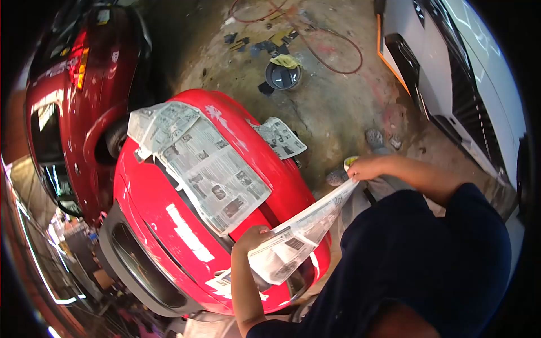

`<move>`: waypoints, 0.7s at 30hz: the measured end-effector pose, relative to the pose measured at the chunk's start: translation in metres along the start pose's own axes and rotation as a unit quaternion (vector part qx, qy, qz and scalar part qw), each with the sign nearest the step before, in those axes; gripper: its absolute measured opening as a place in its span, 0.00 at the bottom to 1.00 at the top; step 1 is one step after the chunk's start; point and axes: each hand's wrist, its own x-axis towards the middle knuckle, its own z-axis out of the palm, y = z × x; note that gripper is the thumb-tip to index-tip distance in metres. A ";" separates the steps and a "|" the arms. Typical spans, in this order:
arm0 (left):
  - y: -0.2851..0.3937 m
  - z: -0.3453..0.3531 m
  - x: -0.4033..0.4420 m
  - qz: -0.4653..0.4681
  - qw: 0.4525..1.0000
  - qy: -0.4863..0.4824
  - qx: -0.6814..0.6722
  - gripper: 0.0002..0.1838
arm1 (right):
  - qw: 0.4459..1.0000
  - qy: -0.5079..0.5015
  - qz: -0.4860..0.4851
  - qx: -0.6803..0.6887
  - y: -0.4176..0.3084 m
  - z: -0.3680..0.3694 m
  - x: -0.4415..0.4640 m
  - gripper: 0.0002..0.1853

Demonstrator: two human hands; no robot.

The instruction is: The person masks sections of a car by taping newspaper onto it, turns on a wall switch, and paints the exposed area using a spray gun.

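Note:
A sheet of newspaper (pixel 296 242) is stretched between my two hands over the end of a red car part (pixel 169 225). My left hand (pixel 253 238) grips the sheet's upper left corner, close to the red surface. At the sheet's far right corner, my right hand (pixel 365 168) has its fingers closed on the paper, with a small round yellow-green item (pixel 350 161), perhaps a tape roll, at its fingertips. More newspaper (pixel 217 174) lies across the middle of the red part, and another piece (pixel 282 138) hangs at its upper edge.
A dark red car (pixel 79 118) stands at the left and a white vehicle (pixel 428 62) at the right. On the concrete floor are a bucket (pixel 283 76) with a yellow cloth, dark scraps (pixel 262 46), a reddish hose (pixel 332 70) and grey shoes (pixel 375 138).

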 end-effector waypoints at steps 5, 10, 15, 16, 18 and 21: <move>0.003 -0.010 -0.052 -0.032 0.999 0.015 0.000 0.17 | 1.000 0.011 0.007 -0.017 -0.063 -0.041 -0.024 0.13; 0.032 -0.032 -0.115 -0.043 0.998 0.025 -0.029 0.15 | 0.998 0.011 -0.005 -0.056 -0.096 -0.073 -0.013 0.12; 0.090 -0.083 -0.130 -0.035 0.998 0.055 0.018 0.12 | 0.998 0.024 -0.008 0.050 -0.071 -0.103 0.021 0.11; 0.077 -0.101 -0.118 0.037 0.995 0.060 0.064 0.14 | 0.998 0.010 -0.014 0.061 -0.068 -0.107 0.034 0.11; 0.076 -0.151 -0.106 -0.029 0.994 -0.004 0.109 0.20 | 0.994 -0.009 -0.042 0.096 -0.053 -0.104 0.066 0.13; 0.089 -0.231 -0.075 -0.165 0.983 -0.075 0.025 0.28 | 0.977 0.008 -0.037 0.210 -0.027 -0.082 0.120 0.14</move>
